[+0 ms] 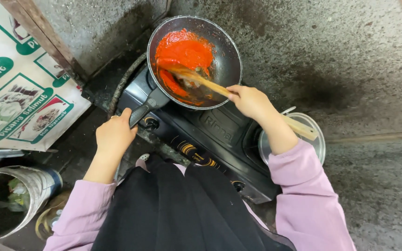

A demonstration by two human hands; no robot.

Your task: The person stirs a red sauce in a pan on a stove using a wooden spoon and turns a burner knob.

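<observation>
My left hand (115, 135), left of centre in the frame, is wrapped around the black handle of the round black frying pan (224, 56), which sits on the black gas stove (219, 135) in the upper middle. My right hand (250, 100), just right of the pan's lower rim, is closed around a long pale wooden spatula (210, 84); its blade lies in the thick red sauce (184, 51) spread over the pan's left half, and its far end juts past my wrist. A round metal lid (319, 139) lies right of the stove. A grey metal bucket (29, 190) stands at lower left.
</observation>
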